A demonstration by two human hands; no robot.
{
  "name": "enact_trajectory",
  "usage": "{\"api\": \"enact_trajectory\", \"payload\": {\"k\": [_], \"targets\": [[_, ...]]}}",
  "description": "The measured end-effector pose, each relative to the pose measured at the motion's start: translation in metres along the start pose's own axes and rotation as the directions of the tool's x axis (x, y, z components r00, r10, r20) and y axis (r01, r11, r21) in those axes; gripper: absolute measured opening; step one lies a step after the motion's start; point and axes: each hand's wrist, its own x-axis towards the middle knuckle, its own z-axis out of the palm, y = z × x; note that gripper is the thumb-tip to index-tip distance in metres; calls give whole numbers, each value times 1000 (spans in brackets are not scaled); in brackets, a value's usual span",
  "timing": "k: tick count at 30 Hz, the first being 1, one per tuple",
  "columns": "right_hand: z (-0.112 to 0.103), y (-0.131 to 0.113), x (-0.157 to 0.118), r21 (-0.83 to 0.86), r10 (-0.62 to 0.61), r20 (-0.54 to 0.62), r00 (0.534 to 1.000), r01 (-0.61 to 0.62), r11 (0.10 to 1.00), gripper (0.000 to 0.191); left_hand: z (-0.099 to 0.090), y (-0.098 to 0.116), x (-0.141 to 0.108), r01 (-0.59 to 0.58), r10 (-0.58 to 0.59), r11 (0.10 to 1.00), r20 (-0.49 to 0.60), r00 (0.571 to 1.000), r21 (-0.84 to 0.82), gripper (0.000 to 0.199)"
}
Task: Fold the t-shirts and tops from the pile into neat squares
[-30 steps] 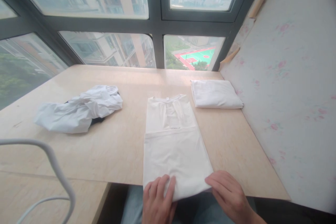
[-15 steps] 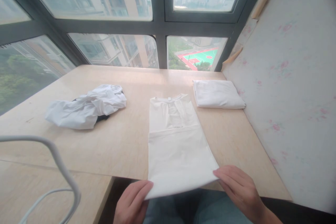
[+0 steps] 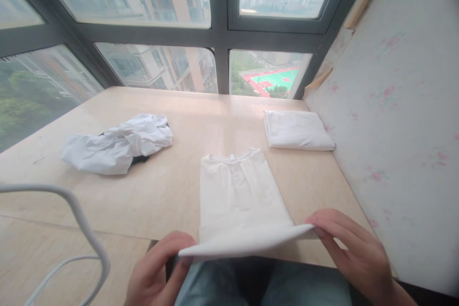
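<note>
Pulled nearer, the shirt [image 3: 240, 191] rises, pinched by my left hand [image 3: 152, 263] and right hand [image 3: 364, 253], best kept taut.

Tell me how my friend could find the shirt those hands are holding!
Find the pale wooden table below the window. At its near edge, the left hand and right hand hold a white shirt. Unlike the crumpled white cloth to its left and the folded cloth by the flowery wall, it alone is held, its round neckline toward the window.
</note>
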Motion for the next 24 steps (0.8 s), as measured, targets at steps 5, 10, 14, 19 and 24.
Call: {"api": "enact_trajectory", "payload": {"k": [5,10,14,19,24], "targets": [[46,43,57,24,187,-28,982,-186,982,15,21,-30,61,195,-203,978,-106,973,-77,23],[125,102,131,58,360,110,926,-368,928,26,37,-86,147,287,-273,938,-97,957,194,28],[185,141,145,-39,412,256,874,-417,908,37,52,-122,173,363,-327,841,-158,932,401,17],[208,151,108,-99,275,223,935,-259,961,41,68,-121,150,215,-168,758,-134,977,615,34],[200,149,90,-119,249,230,941,-227,967,42,74,-122,154,153,-134,758,-78,988,633,46]]}}
